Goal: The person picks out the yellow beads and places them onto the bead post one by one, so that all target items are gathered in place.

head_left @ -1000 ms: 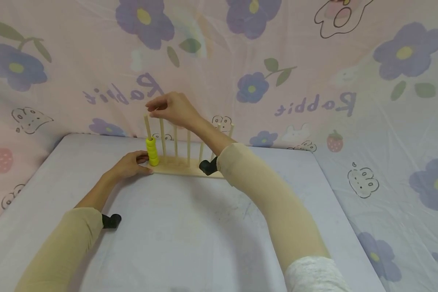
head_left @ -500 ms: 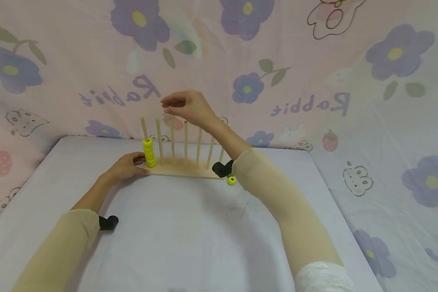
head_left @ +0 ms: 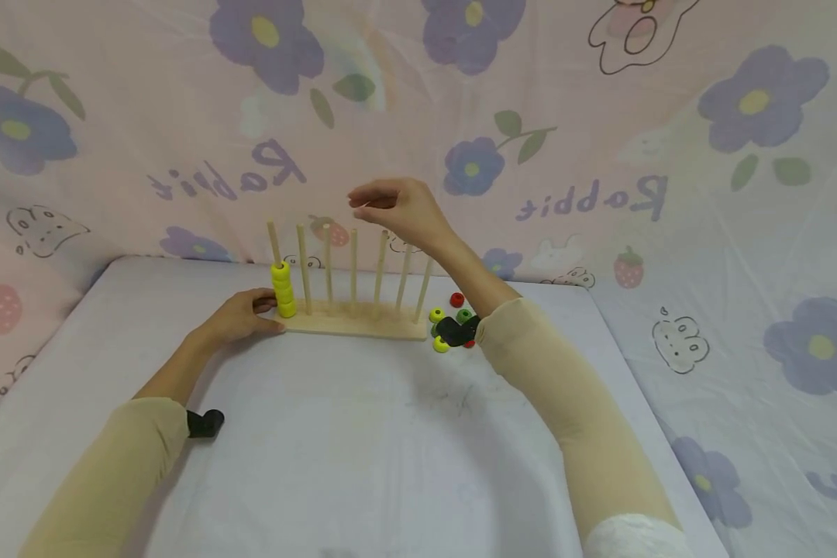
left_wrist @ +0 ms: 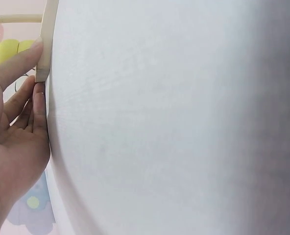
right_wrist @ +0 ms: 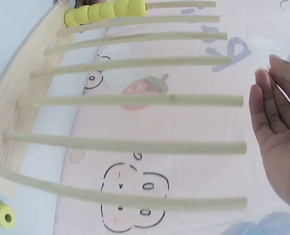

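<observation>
A wooden rack with a flat base (head_left: 356, 329) and a row of upright pegs (head_left: 328, 267) stands toward the back of the table. Several yellow beads (head_left: 284, 291) are stacked on its leftmost peg; the other pegs carry no beads. My left hand (head_left: 235, 316) holds the left end of the base, thumb at the front and fingers behind. In the left wrist view, the thumb (left_wrist: 20, 63) lies against the board's end. My right hand (head_left: 406, 211) hovers above the pegs toward the right, fingers loosely bent; in the right wrist view nothing is between its fingers (right_wrist: 263, 105).
Loose red (head_left: 456, 299), green (head_left: 463, 315) and yellow beads (head_left: 437, 315) lie on the white table (head_left: 335, 442) beyond the rack's right end, partly hidden by the right wrist's black mount (head_left: 455, 332). A patterned cloth (head_left: 390, 116) hangs behind the table.
My right hand has moved right, from above the leftmost pegs to above the right-hand ones, uncovering the loose beads. My left hand stays at the base's left end.
</observation>
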A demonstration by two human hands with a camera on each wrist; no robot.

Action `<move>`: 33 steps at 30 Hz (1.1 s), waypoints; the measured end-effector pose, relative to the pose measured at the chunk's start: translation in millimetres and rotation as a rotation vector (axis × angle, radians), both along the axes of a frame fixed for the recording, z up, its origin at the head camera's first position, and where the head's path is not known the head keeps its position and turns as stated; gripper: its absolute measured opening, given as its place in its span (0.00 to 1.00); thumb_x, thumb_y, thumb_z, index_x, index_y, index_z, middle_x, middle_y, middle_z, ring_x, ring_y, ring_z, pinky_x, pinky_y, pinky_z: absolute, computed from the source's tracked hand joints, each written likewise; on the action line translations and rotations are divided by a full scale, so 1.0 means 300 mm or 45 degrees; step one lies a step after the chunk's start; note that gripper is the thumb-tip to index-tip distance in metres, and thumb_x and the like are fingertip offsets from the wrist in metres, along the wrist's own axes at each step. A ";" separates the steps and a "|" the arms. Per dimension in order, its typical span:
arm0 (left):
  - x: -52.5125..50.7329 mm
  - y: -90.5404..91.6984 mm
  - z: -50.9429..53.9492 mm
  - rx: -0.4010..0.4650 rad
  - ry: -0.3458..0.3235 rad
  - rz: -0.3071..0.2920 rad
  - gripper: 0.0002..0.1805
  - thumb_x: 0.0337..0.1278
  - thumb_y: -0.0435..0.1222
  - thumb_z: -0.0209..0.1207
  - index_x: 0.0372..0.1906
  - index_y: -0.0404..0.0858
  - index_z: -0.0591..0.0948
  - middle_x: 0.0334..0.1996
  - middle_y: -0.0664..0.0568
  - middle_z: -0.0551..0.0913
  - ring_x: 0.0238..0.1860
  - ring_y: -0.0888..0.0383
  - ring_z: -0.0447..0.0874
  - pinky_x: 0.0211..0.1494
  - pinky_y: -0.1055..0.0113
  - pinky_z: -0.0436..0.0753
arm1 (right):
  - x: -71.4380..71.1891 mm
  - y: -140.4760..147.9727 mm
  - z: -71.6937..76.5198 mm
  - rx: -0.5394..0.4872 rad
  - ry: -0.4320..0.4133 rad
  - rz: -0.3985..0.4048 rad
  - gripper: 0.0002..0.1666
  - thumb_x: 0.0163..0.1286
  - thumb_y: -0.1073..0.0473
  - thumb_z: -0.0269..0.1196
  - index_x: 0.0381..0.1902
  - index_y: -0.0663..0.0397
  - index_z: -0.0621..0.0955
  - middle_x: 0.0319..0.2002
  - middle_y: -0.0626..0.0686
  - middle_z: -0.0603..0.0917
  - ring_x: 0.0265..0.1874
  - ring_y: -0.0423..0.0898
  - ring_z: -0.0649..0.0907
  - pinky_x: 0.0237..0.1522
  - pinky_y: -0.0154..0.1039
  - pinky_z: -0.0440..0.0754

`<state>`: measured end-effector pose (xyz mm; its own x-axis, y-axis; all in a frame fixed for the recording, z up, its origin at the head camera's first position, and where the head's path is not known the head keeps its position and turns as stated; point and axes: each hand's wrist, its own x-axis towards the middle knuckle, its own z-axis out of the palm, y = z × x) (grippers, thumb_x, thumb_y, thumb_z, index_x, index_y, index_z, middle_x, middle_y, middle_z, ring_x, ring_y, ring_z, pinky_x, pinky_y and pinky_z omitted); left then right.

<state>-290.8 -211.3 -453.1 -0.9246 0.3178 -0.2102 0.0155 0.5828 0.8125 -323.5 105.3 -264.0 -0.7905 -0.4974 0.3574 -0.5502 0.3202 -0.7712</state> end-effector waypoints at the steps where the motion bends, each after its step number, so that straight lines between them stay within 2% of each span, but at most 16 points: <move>1: 0.002 0.002 0.003 0.002 0.000 -0.001 0.47 0.56 0.36 0.70 0.73 0.23 0.57 0.70 0.29 0.63 0.71 0.36 0.62 0.75 0.47 0.62 | 0.001 0.013 -0.002 0.002 0.001 -0.009 0.16 0.65 0.60 0.70 0.50 0.59 0.86 0.44 0.51 0.89 0.41 0.41 0.87 0.47 0.34 0.85; 10: -0.003 0.003 -0.003 0.012 0.008 -0.016 0.48 0.55 0.36 0.71 0.73 0.23 0.56 0.70 0.28 0.63 0.70 0.35 0.62 0.74 0.46 0.63 | 0.012 0.108 -0.020 -0.004 -0.035 -0.062 0.16 0.66 0.62 0.69 0.51 0.62 0.85 0.46 0.55 0.88 0.42 0.45 0.87 0.45 0.37 0.86; 14: 0.000 0.001 -0.002 0.009 0.014 -0.014 0.48 0.55 0.36 0.71 0.73 0.23 0.57 0.69 0.28 0.63 0.70 0.35 0.62 0.74 0.46 0.63 | 0.024 0.143 -0.024 -0.004 -0.057 -0.104 0.16 0.66 0.62 0.69 0.51 0.59 0.86 0.47 0.55 0.88 0.43 0.46 0.87 0.47 0.37 0.86; 18: -0.002 -0.004 -0.005 -0.003 0.020 -0.009 0.48 0.55 0.38 0.71 0.73 0.24 0.58 0.70 0.29 0.64 0.70 0.36 0.63 0.74 0.46 0.63 | 0.032 0.182 -0.035 -0.032 -0.039 -0.128 0.14 0.66 0.61 0.69 0.49 0.57 0.87 0.45 0.53 0.88 0.42 0.44 0.87 0.48 0.37 0.85; 24: -0.006 -0.015 -0.016 -0.058 0.033 -0.005 0.47 0.55 0.40 0.71 0.73 0.25 0.59 0.70 0.31 0.65 0.70 0.37 0.64 0.74 0.46 0.63 | 0.050 0.236 -0.053 -0.048 -0.032 -0.159 0.15 0.66 0.63 0.69 0.50 0.60 0.86 0.46 0.55 0.88 0.42 0.45 0.87 0.49 0.37 0.85; 30: -0.010 -0.010 -0.018 -0.052 0.031 -0.010 0.49 0.54 0.42 0.72 0.73 0.26 0.59 0.70 0.32 0.65 0.70 0.38 0.64 0.75 0.46 0.62 | 0.066 0.296 -0.075 -0.030 -0.034 -0.214 0.16 0.66 0.63 0.68 0.52 0.61 0.85 0.50 0.58 0.87 0.46 0.48 0.86 0.51 0.36 0.84; 33: -0.012 -0.005 -0.017 -0.053 0.033 -0.011 0.49 0.54 0.41 0.72 0.73 0.26 0.59 0.70 0.32 0.65 0.70 0.38 0.64 0.75 0.47 0.63 | 0.074 0.326 -0.083 -0.042 -0.048 -0.235 0.16 0.66 0.63 0.69 0.51 0.61 0.85 0.49 0.57 0.87 0.45 0.46 0.86 0.50 0.35 0.84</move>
<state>-294.3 -212.9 -458.2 -0.9270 0.3175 -0.1995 0.0415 0.6158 0.7868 -301.3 203.2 -288.8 -0.8803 -0.3313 0.3396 -0.4551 0.3873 -0.8018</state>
